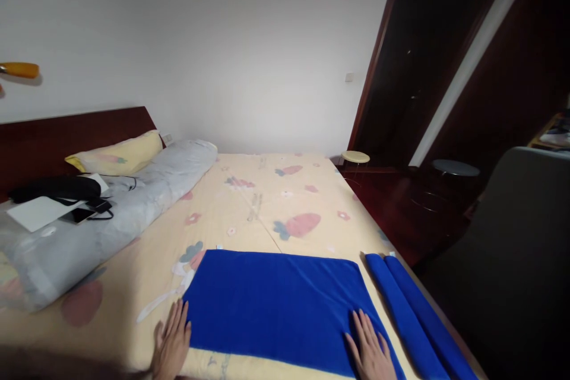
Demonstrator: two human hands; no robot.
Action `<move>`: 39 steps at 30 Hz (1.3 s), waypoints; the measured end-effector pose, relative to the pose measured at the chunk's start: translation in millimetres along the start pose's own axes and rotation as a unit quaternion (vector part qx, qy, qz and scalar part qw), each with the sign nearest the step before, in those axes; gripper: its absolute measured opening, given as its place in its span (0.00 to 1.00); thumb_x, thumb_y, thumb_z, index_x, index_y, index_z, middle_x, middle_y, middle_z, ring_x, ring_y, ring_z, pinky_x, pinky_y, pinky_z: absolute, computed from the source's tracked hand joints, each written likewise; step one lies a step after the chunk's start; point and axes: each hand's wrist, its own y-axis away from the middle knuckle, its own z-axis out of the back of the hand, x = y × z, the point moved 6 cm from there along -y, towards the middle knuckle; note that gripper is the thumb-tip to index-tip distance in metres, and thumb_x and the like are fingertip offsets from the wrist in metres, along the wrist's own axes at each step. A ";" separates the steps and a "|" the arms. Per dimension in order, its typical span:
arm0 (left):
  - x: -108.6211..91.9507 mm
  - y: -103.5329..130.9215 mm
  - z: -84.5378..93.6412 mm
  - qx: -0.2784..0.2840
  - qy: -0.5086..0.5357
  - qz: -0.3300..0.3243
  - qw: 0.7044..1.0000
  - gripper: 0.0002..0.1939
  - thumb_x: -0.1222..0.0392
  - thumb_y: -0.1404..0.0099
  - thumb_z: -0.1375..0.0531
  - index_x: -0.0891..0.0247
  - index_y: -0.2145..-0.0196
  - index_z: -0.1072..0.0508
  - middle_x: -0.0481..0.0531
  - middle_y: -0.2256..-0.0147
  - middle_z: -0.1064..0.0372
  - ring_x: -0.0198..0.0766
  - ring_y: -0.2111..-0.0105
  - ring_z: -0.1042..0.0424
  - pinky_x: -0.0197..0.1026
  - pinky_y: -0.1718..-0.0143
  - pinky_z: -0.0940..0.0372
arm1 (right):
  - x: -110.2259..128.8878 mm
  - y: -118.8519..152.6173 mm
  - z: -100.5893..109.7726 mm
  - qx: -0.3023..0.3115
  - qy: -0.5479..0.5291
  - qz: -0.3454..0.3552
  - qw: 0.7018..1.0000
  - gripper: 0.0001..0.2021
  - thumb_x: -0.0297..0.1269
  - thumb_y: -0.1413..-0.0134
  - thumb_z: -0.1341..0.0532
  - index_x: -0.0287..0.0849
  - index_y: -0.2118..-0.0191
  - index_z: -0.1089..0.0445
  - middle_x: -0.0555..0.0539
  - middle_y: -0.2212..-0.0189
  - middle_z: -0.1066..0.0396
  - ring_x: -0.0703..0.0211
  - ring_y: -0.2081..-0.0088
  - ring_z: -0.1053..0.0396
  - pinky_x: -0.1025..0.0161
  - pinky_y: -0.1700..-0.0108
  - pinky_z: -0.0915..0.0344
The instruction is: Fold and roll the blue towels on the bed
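While a blue cloth [276,306] is spread flat on the bed [236,222], both its sides are met by hands.
The left hand [173,335] is laid at the left edge, the right hand [370,347] on the cloth near the right edge; on both, the fingers are extended and nothing is gripped. Two blue rolls [401,313] are laid just beside it.

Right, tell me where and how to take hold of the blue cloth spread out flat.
Probably best pinched at its two near corners, coming from the near side. The blue cloth lies flat on the patterned sheet, so its edges offer the likeliest grip. The left hand is at its left edge and the right hand lies near its right edge.
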 end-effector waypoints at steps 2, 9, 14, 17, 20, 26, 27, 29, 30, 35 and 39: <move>-47.0 -3.0 0.0 -0.038 -0.030 -0.050 0.998 0.29 0.58 0.30 0.63 0.62 0.34 0.45 0.49 0.33 0.57 0.38 0.33 0.57 0.50 0.34 0.63 | 36.7 -13.3 -2.7 -0.007 -0.014 0.024 1.000 0.34 0.56 0.37 0.59 0.40 0.33 0.51 0.45 0.33 0.57 0.50 0.32 0.56 0.45 0.35 0.51; -244.1 -0.8 -25.6 0.009 0.034 -0.269 0.962 0.31 0.67 0.33 0.60 0.59 0.32 0.56 0.48 0.33 0.62 0.37 0.33 0.57 0.48 0.35 0.53 | 206.6 -68.2 -17.0 0.113 -0.135 0.199 0.964 0.28 0.50 0.32 0.61 0.48 0.31 0.59 0.50 0.32 0.61 0.55 0.31 0.60 0.49 0.33 0.53; -242.6 -20.0 -36.1 0.091 0.040 -0.240 0.966 0.28 0.54 0.28 0.61 0.55 0.32 0.56 0.48 0.32 0.64 0.41 0.33 0.57 0.53 0.34 0.55 | 192.0 -86.8 -26.4 0.177 -0.112 0.176 0.962 0.30 0.55 0.34 0.63 0.50 0.32 0.57 0.51 0.32 0.64 0.55 0.31 0.63 0.47 0.32 0.58; -175.9 -44.7 -31.3 0.081 0.001 -0.150 0.985 0.28 0.52 0.28 0.63 0.54 0.32 0.56 0.47 0.32 0.66 0.42 0.32 0.60 0.55 0.34 0.59 | 121.3 -91.6 -24.6 0.149 -0.048 0.094 0.983 0.30 0.55 0.35 0.62 0.49 0.32 0.56 0.51 0.32 0.64 0.55 0.31 0.63 0.47 0.32 0.59; -89.7 -65.4 -30.2 0.104 -0.048 -0.053 0.992 0.30 0.47 0.28 0.63 0.56 0.32 0.58 0.49 0.32 0.68 0.43 0.32 0.63 0.57 0.34 0.60 | 40.6 -86.0 -21.4 0.105 0.018 0.016 0.994 0.31 0.55 0.36 0.60 0.47 0.32 0.56 0.51 0.32 0.64 0.55 0.31 0.63 0.47 0.32 0.59; 0.8 -78.3 -23.7 0.109 -0.092 -0.013 0.990 0.31 0.48 0.30 0.61 0.58 0.32 0.55 0.49 0.32 0.65 0.42 0.32 0.62 0.56 0.35 0.60 | -28.4 -73.6 -23.7 0.042 0.044 -0.016 0.998 0.35 0.59 0.39 0.60 0.46 0.32 0.53 0.50 0.32 0.61 0.52 0.32 0.59 0.45 0.33 0.55; -4.2 -77.1 -19.8 0.087 -0.098 -0.017 0.991 0.31 0.48 0.30 0.61 0.59 0.32 0.54 0.49 0.32 0.64 0.42 0.32 0.61 0.55 0.35 0.60 | -21.0 -75.0 -23.1 0.029 0.039 -0.013 0.999 0.36 0.60 0.39 0.60 0.45 0.33 0.52 0.49 0.32 0.60 0.51 0.32 0.58 0.45 0.34 0.55; -34.4 -71.3 -12.5 0.038 -0.096 -0.048 0.994 0.31 0.50 0.30 0.62 0.62 0.32 0.52 0.50 0.32 0.62 0.42 0.32 0.60 0.53 0.34 0.60 | 11.9 -80.0 -21.8 0.016 0.015 0.011 1.000 0.36 0.61 0.39 0.59 0.43 0.33 0.51 0.47 0.33 0.59 0.50 0.32 0.57 0.44 0.34 0.53; -58.4 -66.6 -10.6 0.023 -0.082 -0.076 0.993 0.31 0.51 0.29 0.63 0.62 0.33 0.52 0.49 0.33 0.62 0.41 0.32 0.59 0.52 0.34 0.59 | 36.7 -83.0 -21.7 0.021 -0.004 0.037 0.999 0.35 0.60 0.38 0.59 0.42 0.33 0.52 0.47 0.33 0.58 0.51 0.32 0.57 0.45 0.34 0.53; -207.9 -38.3 -19.4 0.061 0.059 -0.266 0.960 0.29 0.60 0.29 0.63 0.59 0.32 0.56 0.46 0.32 0.63 0.36 0.32 0.60 0.49 0.34 0.56 | 185.7 -93.2 -23.3 0.099 -0.127 0.219 0.962 0.28 0.49 0.32 0.61 0.46 0.31 0.60 0.49 0.32 0.61 0.55 0.32 0.60 0.48 0.33 0.52; -267.5 -43.5 -33.1 0.136 0.079 -0.292 0.943 0.31 0.63 0.32 0.60 0.61 0.32 0.58 0.49 0.32 0.67 0.37 0.32 0.63 0.50 0.33 0.59 | 233.4 -107.6 -29.9 0.167 -0.164 0.237 0.943 0.28 0.49 0.32 0.63 0.46 0.31 0.59 0.47 0.32 0.62 0.54 0.31 0.61 0.46 0.33 0.54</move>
